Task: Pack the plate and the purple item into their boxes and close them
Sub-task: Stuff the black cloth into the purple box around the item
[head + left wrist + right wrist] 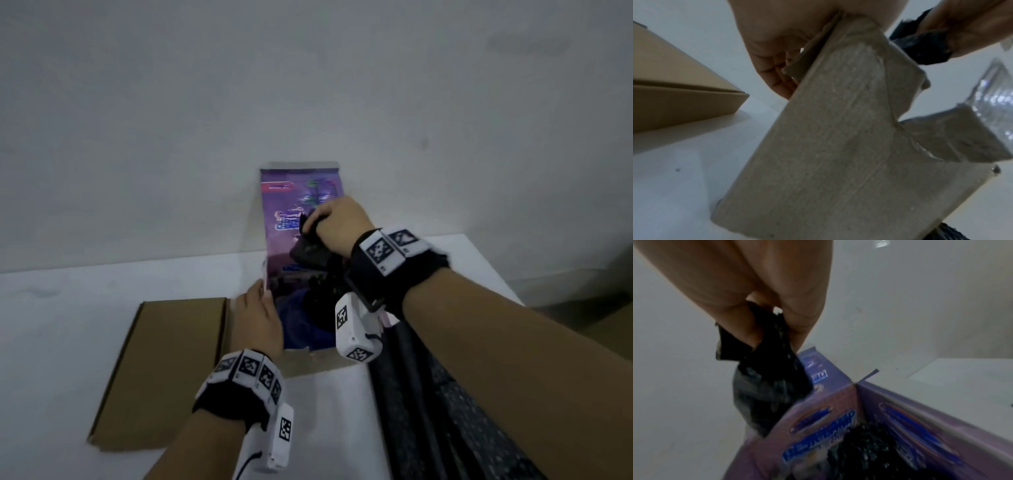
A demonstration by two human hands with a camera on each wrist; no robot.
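Note:
A purple printed box [291,219] stands open on the white table, its lid raised against the wall. My left hand [262,298] grips the box's left wall; in the left wrist view the fingers [777,78] curl over the grey cardboard edge [838,146]. My right hand [317,222] pinches a black plastic bag [308,251] above the box opening. The bag [772,378] hangs from my fingers [797,324] half inside the purple box [824,417]. Something dark blue [298,329] lies in the box bottom. No plate is visible.
A flat brown cardboard box [164,359] lies closed on the table left of the purple one. Dark dotted fabric [445,411] hangs at the lower right. Bubble wrap [992,97] shows beyond the box. The table's right edge [496,267] is close.

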